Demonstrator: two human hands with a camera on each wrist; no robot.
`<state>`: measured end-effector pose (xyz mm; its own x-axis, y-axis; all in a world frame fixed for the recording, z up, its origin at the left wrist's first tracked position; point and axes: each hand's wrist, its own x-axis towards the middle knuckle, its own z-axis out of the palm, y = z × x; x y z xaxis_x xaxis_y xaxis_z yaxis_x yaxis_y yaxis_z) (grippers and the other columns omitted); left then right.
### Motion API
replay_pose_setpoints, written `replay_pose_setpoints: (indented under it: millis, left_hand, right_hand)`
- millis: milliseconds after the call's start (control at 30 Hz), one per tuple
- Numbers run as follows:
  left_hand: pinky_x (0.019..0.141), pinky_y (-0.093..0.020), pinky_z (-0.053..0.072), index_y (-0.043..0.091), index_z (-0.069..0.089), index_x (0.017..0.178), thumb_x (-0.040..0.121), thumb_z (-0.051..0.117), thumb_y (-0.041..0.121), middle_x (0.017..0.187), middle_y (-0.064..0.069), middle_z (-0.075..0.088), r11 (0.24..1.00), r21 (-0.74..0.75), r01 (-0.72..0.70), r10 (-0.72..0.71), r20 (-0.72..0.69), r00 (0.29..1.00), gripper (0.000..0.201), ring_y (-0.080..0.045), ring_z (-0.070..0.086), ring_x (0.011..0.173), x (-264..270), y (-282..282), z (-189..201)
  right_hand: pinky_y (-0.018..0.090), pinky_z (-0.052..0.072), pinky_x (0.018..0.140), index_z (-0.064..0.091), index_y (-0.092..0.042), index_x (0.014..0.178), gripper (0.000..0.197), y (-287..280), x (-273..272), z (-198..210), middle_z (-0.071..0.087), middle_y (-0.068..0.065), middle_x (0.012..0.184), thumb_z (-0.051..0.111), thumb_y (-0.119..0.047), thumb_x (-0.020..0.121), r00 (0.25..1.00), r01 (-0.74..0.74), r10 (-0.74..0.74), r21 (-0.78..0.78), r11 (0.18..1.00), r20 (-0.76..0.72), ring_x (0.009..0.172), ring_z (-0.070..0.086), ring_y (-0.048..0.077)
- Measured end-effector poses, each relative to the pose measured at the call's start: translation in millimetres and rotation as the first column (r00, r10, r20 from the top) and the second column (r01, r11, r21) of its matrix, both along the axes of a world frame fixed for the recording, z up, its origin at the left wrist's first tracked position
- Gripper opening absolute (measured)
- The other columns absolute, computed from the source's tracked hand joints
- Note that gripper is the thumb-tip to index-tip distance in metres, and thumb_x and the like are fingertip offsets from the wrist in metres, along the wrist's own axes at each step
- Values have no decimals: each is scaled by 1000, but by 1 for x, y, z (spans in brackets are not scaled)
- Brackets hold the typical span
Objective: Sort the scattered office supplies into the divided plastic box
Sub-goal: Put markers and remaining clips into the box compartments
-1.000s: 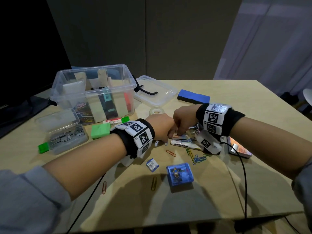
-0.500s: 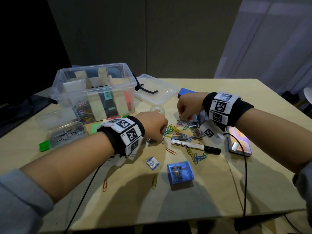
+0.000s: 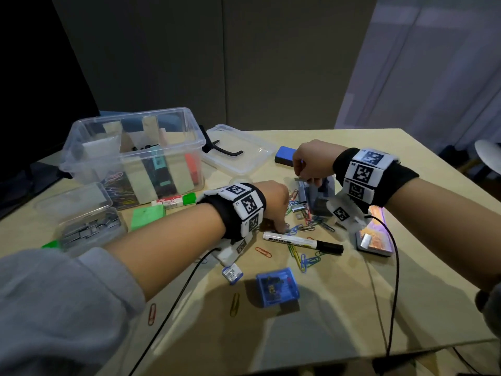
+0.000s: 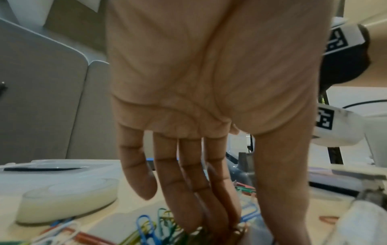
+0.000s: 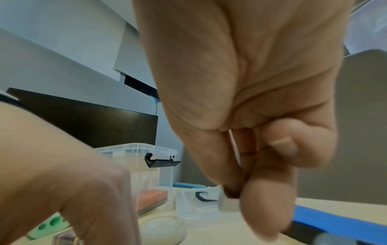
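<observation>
Now the right hand (image 3: 311,161) has lifted from beside the marker (image 3: 301,241), pinching a small grey strip; the left hand (image 3: 273,204), fingers straight, presses the paper clips (image 4: 146,232) together for gathering.

Clear divided plastic box (image 3: 130,156) at the tabletop's (image 3: 352,308) far left, its clear lid (image 3: 238,153) just right of it, white-barrelled marker (image 3: 301,241) mid-table among scattered coloured paper clips (image 3: 306,260), small blue plastic case (image 3: 276,287) in front of the marker.

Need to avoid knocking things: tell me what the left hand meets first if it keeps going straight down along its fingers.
The left hand meets the coloured paper clips on the table; its fingertips look already among them.
</observation>
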<state>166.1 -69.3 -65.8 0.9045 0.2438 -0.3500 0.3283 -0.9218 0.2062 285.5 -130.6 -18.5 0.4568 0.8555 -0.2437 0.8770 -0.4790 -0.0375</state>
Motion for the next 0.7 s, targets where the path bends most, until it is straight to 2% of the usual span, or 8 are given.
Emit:
replay_pose_setpoints:
  millis: [100,167,300,400,467,567,633,700]
  left_hand:
    - [76,-34,52,5,70,100,73,83,29,100,-9,72,999,29,27,-26,-36,999,38,-25,65,95,-2,2,-2]
    - [69,-30,49,8,71,96,74,81,24,97,-7,72,998,55,41,-40,-17,999,29,-24,65,91,-5,4,-4]
    - [66,-30,48,13,68,84,76,71,14,83,-3,67,998,45,49,-52,66,996,9,-19,56,74,-15,12,-4]
    - [69,-31,48,14,67,82,77,70,12,80,-1,65,998,3,55,-55,82,995,6,-16,54,71,-25,22,-3]
    - [67,-29,47,19,65,82,74,76,16,78,4,64,998,1,57,-57,65,996,14,-14,56,71,-31,25,-6]
    - [64,-26,44,21,63,84,76,77,21,76,8,60,997,37,67,-69,77,995,16,-14,56,72,-35,24,-11]
    - [63,-25,42,20,65,86,77,75,17,76,8,59,995,57,81,-86,93,992,14,-15,55,73,-35,22,-12]
    - [64,-28,45,18,65,87,76,73,13,75,8,58,994,62,90,-96,101,990,15,-16,55,74,-35,19,-10]
  right_hand:
    - [24,50,57,62,-13,89,17,-3,5,-5,68,5,75,51,-1,90,1000,-5,5,26,1000,-30,51,61,12]
    - [26,52,59,62,-14,87,20,-4,7,-8,68,4,75,48,0,91,996,-3,7,39,999,-91,54,64,14]
    - [11,41,42,63,-14,86,19,-6,4,-13,68,3,76,50,-1,91,982,-11,28,91,996,-188,52,64,11]
    - [6,36,40,65,-13,85,19,-5,1,-16,69,4,80,51,-3,91,977,-27,50,113,993,-206,52,62,7]
    - [10,41,47,65,-14,83,20,-3,0,-18,72,6,83,50,-5,92,976,-25,49,114,993,-210,57,65,10]
    - [26,50,63,69,-6,85,19,2,-5,-18,74,10,83,51,-4,91,967,5,29,133,991,-252,69,71,24]
    - [23,48,56,71,-2,84,18,5,-9,-18,74,9,75,53,-4,89,964,30,13,156,987,-266,64,68,25]
    - [16,44,45,71,-4,77,19,7,-12,-18,71,4,66,56,-5,88,960,54,-3,174,983,-280,48,60,14]
